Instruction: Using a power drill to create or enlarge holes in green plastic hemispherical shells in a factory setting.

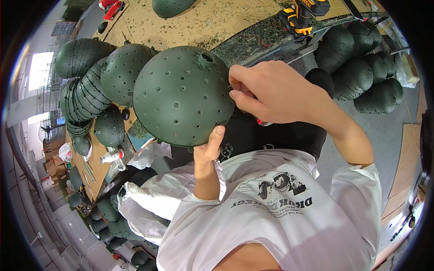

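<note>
A dark green plastic dome, dotted with small holes, is held up in front of me. Near its far right side a short round collar sticks out. My left hand grips the dome's near edge, thumb on the outer face and the other fingers hidden underneath. At the right rim my right hand is closed in a pinch with its fingertips against the edge. A small red piece shows below that hand; what the fingers hold is hidden.
Stacks of similar green domes stand on the workbench to the left. A yellow-black cordless drill lies at the far right, among green shavings. More domes sit beyond my right arm. A bottle lies on the left.
</note>
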A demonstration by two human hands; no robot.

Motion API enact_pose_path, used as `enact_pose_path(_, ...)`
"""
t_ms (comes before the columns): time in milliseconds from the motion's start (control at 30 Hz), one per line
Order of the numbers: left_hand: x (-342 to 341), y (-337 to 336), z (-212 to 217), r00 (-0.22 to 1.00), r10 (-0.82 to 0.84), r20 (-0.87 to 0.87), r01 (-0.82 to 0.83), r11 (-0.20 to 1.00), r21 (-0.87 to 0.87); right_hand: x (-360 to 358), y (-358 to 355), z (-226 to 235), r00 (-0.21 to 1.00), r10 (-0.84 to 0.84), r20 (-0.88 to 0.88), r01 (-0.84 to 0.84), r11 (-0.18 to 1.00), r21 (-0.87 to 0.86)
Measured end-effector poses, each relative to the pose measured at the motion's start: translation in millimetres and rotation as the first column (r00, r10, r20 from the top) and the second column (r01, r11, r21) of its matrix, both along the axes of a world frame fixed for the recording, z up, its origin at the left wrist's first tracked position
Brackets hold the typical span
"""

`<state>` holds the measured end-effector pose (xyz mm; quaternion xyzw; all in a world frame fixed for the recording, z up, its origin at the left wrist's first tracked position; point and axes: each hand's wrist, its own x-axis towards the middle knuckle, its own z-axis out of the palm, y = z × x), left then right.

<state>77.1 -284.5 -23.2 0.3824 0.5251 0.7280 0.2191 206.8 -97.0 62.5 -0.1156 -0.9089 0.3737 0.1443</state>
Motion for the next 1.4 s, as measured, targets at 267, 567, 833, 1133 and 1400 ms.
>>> enact_pose_path(267, 3.3, 0.2, 5.7, 0.940, -0.070, -0.333, 0.038, 0.994, -0.102, 10.3, 6.0, 13.2, 0.971, 0.094, 0.220, -0.134, 0.975, 0.178)
enact_pose_path(567, -0.2, -9.9, 2.5, 0.947, -0.092, -0.308, 0.049, 0.988, -0.143, 6.1, -0.2, 23.3, 0.923, 0.135, 0.359, -0.251, 0.920, 0.299)
enact_pose_path(833, 7.5, -7.9, 9.2, 0.958, -0.027, -0.286, 0.001, 0.996, -0.089, -4.7, -7.8, 4.2, 0.997, 0.017, 0.080, -0.041, 0.949, 0.314)
enact_pose_path(1133, 1.8, -11.5, -1.8, 0.986, 0.003, -0.167, -0.004, 1.000, -0.003, -16.9, -11.1, -19.4, 0.976, -0.049, -0.210, 0.093, 0.975, 0.201)
enact_pose_path(1400, 8.2, -1.8, 0.7, 0.947, 0.115, -0.301, -0.112, 0.993, 0.026, -19.0, -12.5, -21.9, 0.949, -0.073, -0.307, 0.136, 0.972, 0.189)
